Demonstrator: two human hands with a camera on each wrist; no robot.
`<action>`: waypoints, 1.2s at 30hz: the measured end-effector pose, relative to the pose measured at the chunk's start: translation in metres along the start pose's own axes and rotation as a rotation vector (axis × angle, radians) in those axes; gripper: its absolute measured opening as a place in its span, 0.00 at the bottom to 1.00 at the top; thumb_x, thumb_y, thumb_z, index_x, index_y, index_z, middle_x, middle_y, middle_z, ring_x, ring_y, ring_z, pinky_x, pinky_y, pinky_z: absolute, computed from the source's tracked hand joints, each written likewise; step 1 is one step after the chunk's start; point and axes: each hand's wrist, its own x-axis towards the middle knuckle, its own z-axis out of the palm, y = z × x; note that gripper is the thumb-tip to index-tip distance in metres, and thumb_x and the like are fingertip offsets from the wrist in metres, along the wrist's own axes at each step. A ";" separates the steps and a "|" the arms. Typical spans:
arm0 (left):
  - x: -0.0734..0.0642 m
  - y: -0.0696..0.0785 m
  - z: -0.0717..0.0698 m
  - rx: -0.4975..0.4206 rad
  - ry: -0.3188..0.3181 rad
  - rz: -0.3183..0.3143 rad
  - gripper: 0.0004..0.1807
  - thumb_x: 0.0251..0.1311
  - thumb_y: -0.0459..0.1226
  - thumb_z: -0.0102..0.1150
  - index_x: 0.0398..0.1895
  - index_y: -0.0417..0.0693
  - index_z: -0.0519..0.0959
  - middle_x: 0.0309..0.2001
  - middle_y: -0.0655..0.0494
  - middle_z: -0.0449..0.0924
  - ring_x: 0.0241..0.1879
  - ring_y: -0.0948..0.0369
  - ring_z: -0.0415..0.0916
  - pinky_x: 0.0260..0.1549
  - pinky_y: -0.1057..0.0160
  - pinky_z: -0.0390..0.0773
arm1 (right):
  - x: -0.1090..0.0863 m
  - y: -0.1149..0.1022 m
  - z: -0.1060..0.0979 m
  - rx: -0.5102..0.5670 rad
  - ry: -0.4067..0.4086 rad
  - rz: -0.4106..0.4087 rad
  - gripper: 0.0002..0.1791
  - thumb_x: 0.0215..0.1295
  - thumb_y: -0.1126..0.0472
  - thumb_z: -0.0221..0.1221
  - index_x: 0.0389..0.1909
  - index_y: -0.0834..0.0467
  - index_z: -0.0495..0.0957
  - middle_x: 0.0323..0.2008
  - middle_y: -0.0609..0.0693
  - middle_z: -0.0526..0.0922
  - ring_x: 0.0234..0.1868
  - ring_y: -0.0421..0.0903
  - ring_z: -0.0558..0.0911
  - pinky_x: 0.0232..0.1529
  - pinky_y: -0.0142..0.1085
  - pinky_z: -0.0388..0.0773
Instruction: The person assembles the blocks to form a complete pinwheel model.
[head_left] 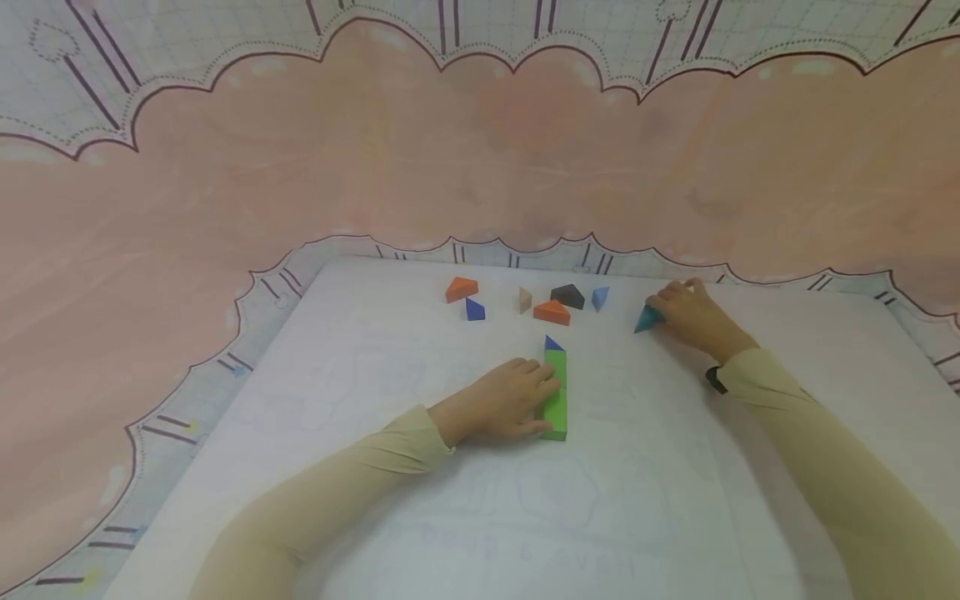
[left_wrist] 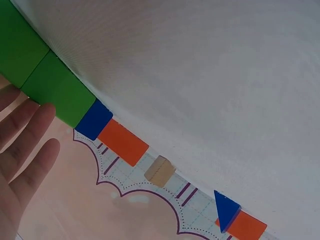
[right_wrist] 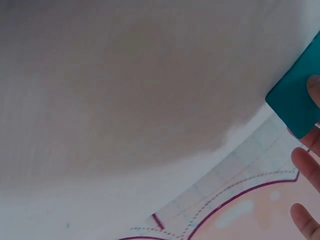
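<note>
My left hand (head_left: 510, 398) rests against the left side of a bar made of two green blocks (head_left: 556, 408), its fingers fairly straight on them. In the left wrist view a seam divides the green blocks (left_wrist: 62, 90), and fingers (left_wrist: 35, 130) touch their edge. A blue triangular block (head_left: 553, 343) adjoins the bar's far end. Over at the right, my right hand (head_left: 693, 317) pinches a teal triangular block (head_left: 647, 318) at the table surface. The right wrist view shows the thumb on the flat face of that teal block (right_wrist: 295, 97).
Beyond the green bar lie two orange blocks (head_left: 461, 289) (head_left: 552, 312), a blue block (head_left: 475, 309), a beige block (head_left: 525, 299), a black block (head_left: 567, 296) and a light blue block (head_left: 600, 298). The white table (head_left: 360, 350) ends at a patterned cloth (head_left: 420, 150) behind.
</note>
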 end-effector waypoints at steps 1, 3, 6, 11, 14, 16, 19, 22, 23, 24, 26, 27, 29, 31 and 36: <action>0.000 0.000 0.000 0.002 0.001 0.001 0.25 0.61 0.57 0.50 0.51 0.49 0.68 0.45 0.58 0.69 0.47 0.61 0.67 0.54 0.62 0.69 | 0.000 -0.003 0.000 -0.002 0.015 -0.012 0.16 0.50 0.70 0.64 0.41 0.64 0.76 0.40 0.61 0.83 0.48 0.60 0.75 0.53 0.62 0.64; 0.000 0.000 0.001 0.011 -0.001 0.002 0.25 0.61 0.57 0.50 0.51 0.49 0.68 0.45 0.58 0.69 0.46 0.61 0.67 0.53 0.62 0.69 | 0.001 -0.008 0.000 0.000 0.041 -0.036 0.16 0.50 0.70 0.65 0.41 0.64 0.76 0.39 0.61 0.83 0.48 0.60 0.76 0.52 0.61 0.65; 0.001 0.000 0.002 0.027 -0.001 0.000 0.25 0.61 0.57 0.49 0.51 0.50 0.68 0.46 0.58 0.69 0.46 0.61 0.67 0.52 0.63 0.69 | 0.003 -0.014 0.000 0.006 0.033 -0.050 0.16 0.51 0.69 0.65 0.43 0.64 0.76 0.40 0.61 0.83 0.48 0.60 0.76 0.53 0.61 0.66; 0.001 0.000 0.003 0.024 -0.004 -0.006 0.25 0.61 0.58 0.49 0.52 0.50 0.68 0.46 0.58 0.69 0.46 0.61 0.67 0.52 0.63 0.70 | 0.004 -0.024 -0.004 0.010 -0.022 -0.017 0.18 0.53 0.63 0.66 0.45 0.64 0.76 0.42 0.60 0.81 0.48 0.59 0.76 0.53 0.60 0.67; 0.001 0.000 0.004 0.017 -0.007 -0.008 0.26 0.62 0.58 0.49 0.52 0.50 0.67 0.47 0.58 0.69 0.46 0.62 0.67 0.52 0.63 0.69 | 0.005 -0.028 -0.006 -0.011 -0.015 -0.001 0.22 0.51 0.55 0.68 0.45 0.63 0.77 0.40 0.59 0.79 0.46 0.58 0.75 0.51 0.59 0.68; 0.001 0.000 0.004 0.011 -0.006 -0.008 0.25 0.62 0.58 0.49 0.52 0.50 0.67 0.47 0.58 0.69 0.47 0.62 0.67 0.52 0.63 0.69 | 0.005 -0.029 -0.005 -0.020 -0.007 0.003 0.25 0.50 0.51 0.68 0.45 0.62 0.78 0.39 0.59 0.78 0.45 0.58 0.75 0.50 0.59 0.68; 0.001 0.000 0.004 0.006 -0.004 -0.009 0.25 0.62 0.57 0.49 0.51 0.50 0.67 0.46 0.58 0.69 0.46 0.62 0.67 0.51 0.63 0.69 | 0.005 -0.030 -0.004 -0.023 -0.015 0.007 0.26 0.51 0.49 0.67 0.46 0.62 0.78 0.39 0.59 0.79 0.45 0.58 0.75 0.51 0.59 0.67; 0.001 0.000 0.004 0.011 -0.006 -0.010 0.25 0.62 0.58 0.49 0.51 0.50 0.67 0.46 0.58 0.69 0.46 0.61 0.67 0.51 0.63 0.69 | 0.006 -0.033 -0.004 -0.012 -0.033 0.001 0.26 0.51 0.50 0.67 0.47 0.61 0.78 0.40 0.59 0.79 0.46 0.58 0.75 0.52 0.60 0.66; 0.001 0.000 0.004 0.012 -0.008 -0.010 0.25 0.62 0.58 0.49 0.51 0.50 0.67 0.46 0.58 0.70 0.46 0.61 0.67 0.51 0.63 0.69 | 0.006 -0.034 -0.005 -0.007 -0.038 -0.004 0.25 0.51 0.50 0.67 0.47 0.61 0.78 0.40 0.59 0.79 0.46 0.58 0.75 0.52 0.60 0.66; 0.001 0.000 0.003 0.013 -0.011 -0.011 0.25 0.62 0.58 0.49 0.51 0.50 0.67 0.47 0.57 0.70 0.46 0.61 0.67 0.52 0.63 0.69 | 0.005 -0.035 -0.006 0.001 -0.045 -0.008 0.25 0.51 0.51 0.67 0.47 0.61 0.78 0.41 0.59 0.79 0.47 0.58 0.75 0.53 0.60 0.66; 0.001 0.000 0.003 0.018 -0.012 -0.010 0.25 0.62 0.58 0.49 0.52 0.50 0.67 0.46 0.57 0.69 0.46 0.61 0.66 0.52 0.63 0.69 | 0.006 -0.038 -0.007 0.021 -0.065 -0.015 0.25 0.51 0.52 0.67 0.48 0.60 0.78 0.42 0.58 0.79 0.48 0.57 0.75 0.54 0.60 0.65; 0.000 0.001 0.003 0.019 -0.011 -0.008 0.25 0.62 0.57 0.49 0.51 0.50 0.67 0.46 0.58 0.69 0.45 0.62 0.66 0.51 0.63 0.69 | 0.006 -0.040 -0.008 0.033 -0.078 -0.015 0.24 0.51 0.52 0.68 0.48 0.59 0.78 0.43 0.58 0.78 0.49 0.57 0.75 0.55 0.59 0.65; 0.000 0.001 0.002 0.020 -0.009 -0.007 0.25 0.62 0.57 0.49 0.51 0.50 0.67 0.45 0.58 0.69 0.45 0.62 0.66 0.51 0.63 0.69 | 0.006 -0.042 -0.009 0.053 -0.109 -0.010 0.24 0.51 0.52 0.68 0.50 0.56 0.78 0.45 0.57 0.78 0.51 0.57 0.74 0.56 0.58 0.64; 0.000 0.001 0.002 0.022 -0.008 -0.006 0.25 0.62 0.57 0.49 0.51 0.50 0.67 0.45 0.58 0.69 0.45 0.62 0.66 0.51 0.63 0.69 | 0.006 -0.044 -0.008 0.050 -0.135 -0.011 0.24 0.52 0.52 0.67 0.50 0.54 0.78 0.47 0.57 0.78 0.52 0.56 0.74 0.57 0.58 0.64; 0.000 0.001 0.002 0.010 -0.013 -0.013 0.25 0.62 0.57 0.49 0.52 0.50 0.67 0.47 0.58 0.69 0.45 0.62 0.66 0.52 0.63 0.69 | 0.006 -0.048 -0.010 -0.014 -0.105 -0.070 0.23 0.52 0.50 0.67 0.48 0.55 0.80 0.45 0.56 0.79 0.50 0.55 0.75 0.55 0.57 0.67</action>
